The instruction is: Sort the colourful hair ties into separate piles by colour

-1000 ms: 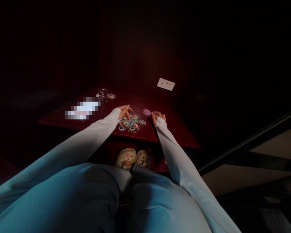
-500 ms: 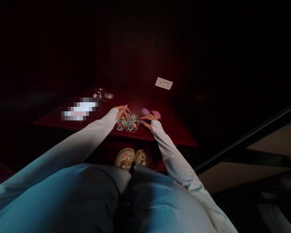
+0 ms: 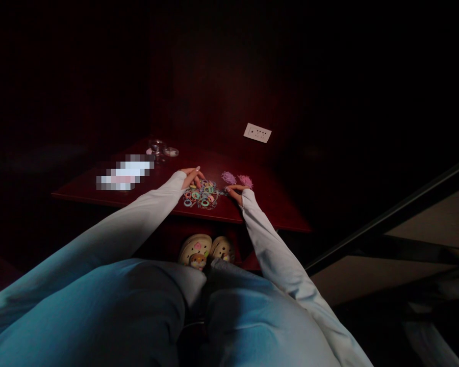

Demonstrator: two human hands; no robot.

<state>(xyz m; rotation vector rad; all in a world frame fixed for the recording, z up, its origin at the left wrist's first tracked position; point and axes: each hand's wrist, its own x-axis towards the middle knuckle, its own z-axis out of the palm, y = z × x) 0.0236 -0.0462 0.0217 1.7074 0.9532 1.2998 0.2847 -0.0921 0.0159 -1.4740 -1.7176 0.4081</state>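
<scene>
A mixed pile of coloured rubber bands and small ring-shaped hair ties [image 3: 203, 195] lies near the front edge of the dark red table [image 3: 279, 209]. Over its far left side my left hand [image 3: 192, 177] rests with fingers stretched and apart, the fingertips at the bands. At the right edge of the pile, my right hand [image 3: 237, 192] has thumb and finger pinched on what looks like a thin bluish rubber band; its details are too small to see. Just beyond that hand are a purple heap [image 3: 228, 177] and a pink heap [image 3: 246, 181] of thin bands.
A clear container [image 3: 158, 148] stands at the back left, with a round clear lid [image 3: 171, 152] beside it. A bright blurred-out rectangle [image 3: 128, 172] lies on the table's left part. A white socket plate [image 3: 257, 133] is on the wall. Beige clogs [image 3: 197, 250] show below the table.
My right hand has drawn slightly rightward, away from the pile, with thin strands now between its fingertips and the pile. The left hand has hardly moved.
</scene>
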